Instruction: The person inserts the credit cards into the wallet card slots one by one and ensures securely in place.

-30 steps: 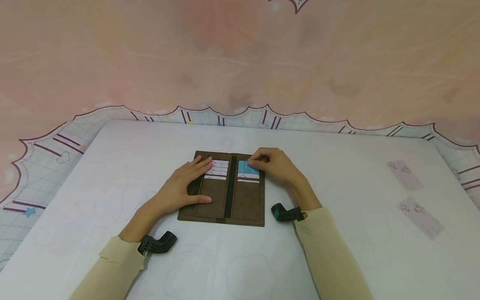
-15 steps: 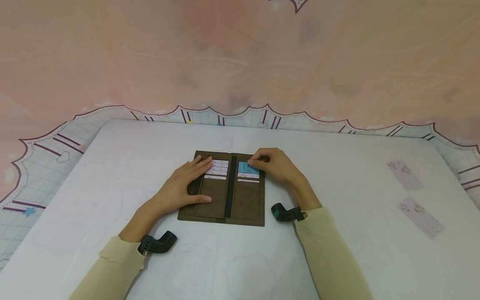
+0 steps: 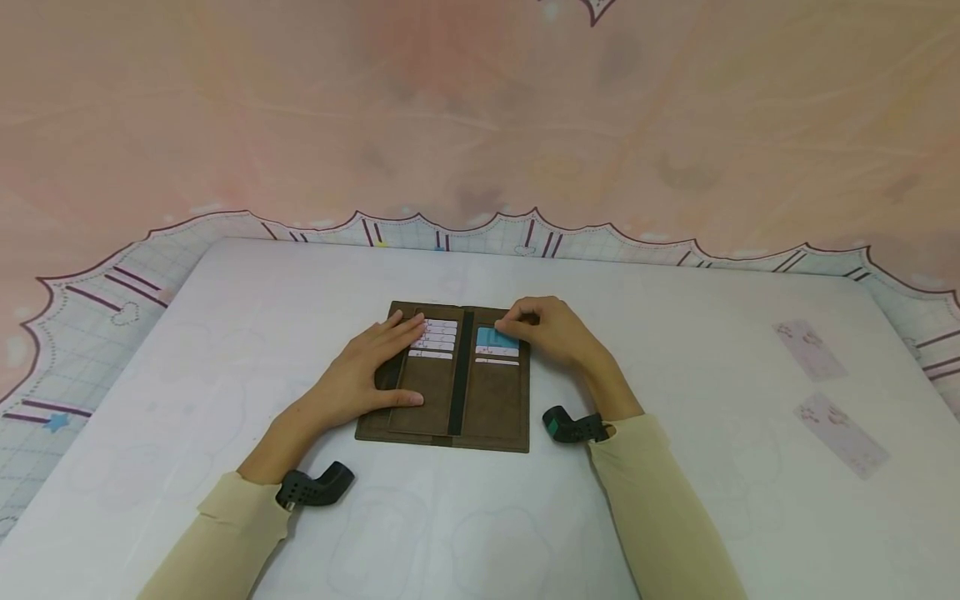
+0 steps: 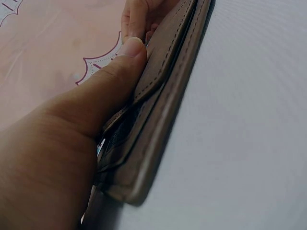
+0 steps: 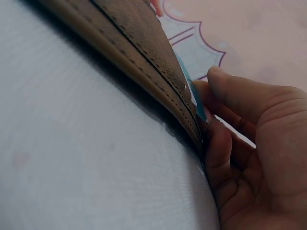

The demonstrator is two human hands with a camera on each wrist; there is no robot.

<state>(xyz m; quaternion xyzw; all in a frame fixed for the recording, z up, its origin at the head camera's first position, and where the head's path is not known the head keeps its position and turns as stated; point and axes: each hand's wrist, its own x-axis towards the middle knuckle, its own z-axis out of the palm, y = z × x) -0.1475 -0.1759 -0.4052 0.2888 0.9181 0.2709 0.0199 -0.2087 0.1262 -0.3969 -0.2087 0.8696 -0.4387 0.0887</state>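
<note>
Head view shows a brown wallet (image 3: 450, 379) lying open on the white table (image 3: 675, 500), its long axis running away from the person. Two loose cards (image 3: 825, 392) lie well apart to the right. The left hand (image 3: 367, 375) presses flat, fingers straight, on the left panel (beside its pink cards); the right hand (image 3: 551, 332) pinches a blue card (image 3: 491, 337) in the right panel's top slot.

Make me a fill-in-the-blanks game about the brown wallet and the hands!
The open brown leather wallet lies on a ____ table.
The right hand pinches a ____ card at the wallet's right half.
The left hand rests ____ on the wallet's left half.
Two pale patterned paper strips lie far to the ____.

Missing words: white; blue; flat; right
</note>
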